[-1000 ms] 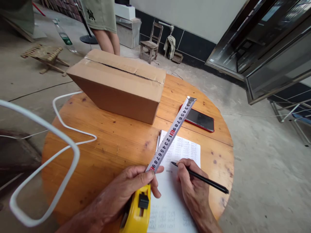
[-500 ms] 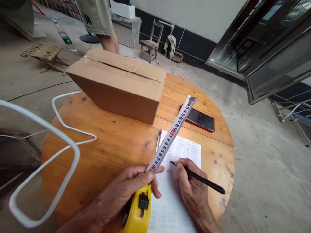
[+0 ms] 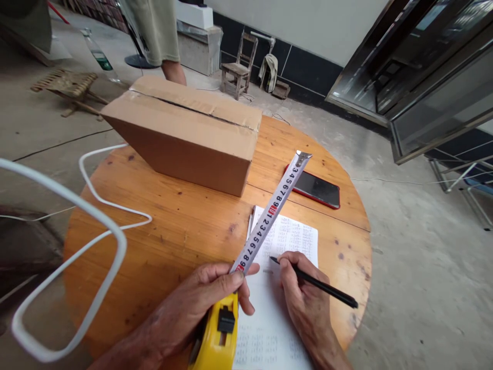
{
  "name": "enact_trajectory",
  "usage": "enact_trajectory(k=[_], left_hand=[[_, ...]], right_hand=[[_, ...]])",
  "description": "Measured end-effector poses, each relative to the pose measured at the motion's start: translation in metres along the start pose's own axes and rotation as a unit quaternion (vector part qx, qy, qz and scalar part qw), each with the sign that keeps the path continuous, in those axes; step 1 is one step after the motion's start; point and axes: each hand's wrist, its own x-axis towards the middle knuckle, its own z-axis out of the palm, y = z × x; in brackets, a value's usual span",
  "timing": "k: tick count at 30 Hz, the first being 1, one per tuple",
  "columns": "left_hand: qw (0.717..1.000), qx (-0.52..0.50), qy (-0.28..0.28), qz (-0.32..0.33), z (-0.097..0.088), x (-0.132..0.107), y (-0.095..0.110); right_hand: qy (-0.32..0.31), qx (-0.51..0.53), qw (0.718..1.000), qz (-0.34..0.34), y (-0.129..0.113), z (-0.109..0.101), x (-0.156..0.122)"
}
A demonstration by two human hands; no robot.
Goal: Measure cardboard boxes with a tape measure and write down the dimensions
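Note:
My left hand (image 3: 200,303) is wrapped round a yellow tape measure (image 3: 217,334), thumb pressing the pulled-out blade (image 3: 269,213), which reaches up and to the right over the table. My right hand (image 3: 304,298) pinches a black pen (image 3: 323,289) with its tip on a white sheet of printed numbers (image 3: 281,241). Both rest near the front edge of a round wooden table (image 3: 181,226). A closed cardboard box (image 3: 185,131) stands at the table's back. A dark phone in a red case (image 3: 318,189) lies to the right, under the blade's tip.
A white cable (image 3: 108,203) loops across the table's left side and close to the camera. Another person's legs (image 3: 169,36) are behind the box. A small wooden chair (image 3: 239,69), a plastic bottle (image 3: 100,56) and a low wooden stool (image 3: 71,87) stand on the concrete floor.
My hands, pen and tape have hardly moved. The person behind the box has shifted to the left.

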Motion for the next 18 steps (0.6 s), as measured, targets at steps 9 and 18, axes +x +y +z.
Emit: enact_trajectory(k=[9, 18], left_hand=[[1.0, -0.004, 0.0, -0.004, -0.0022, -0.0006, -0.0019], [1.0, -0.008, -0.001, -0.012, -0.001, 0.0008, -0.0014]], right_hand=[[-0.004, 0.022, 1.0, 0.004, 0.0026, -0.0011, -0.0015], [0.092, 0.152, 0.983, 0.035, 0.0022, -0.0021, -0.0031]])
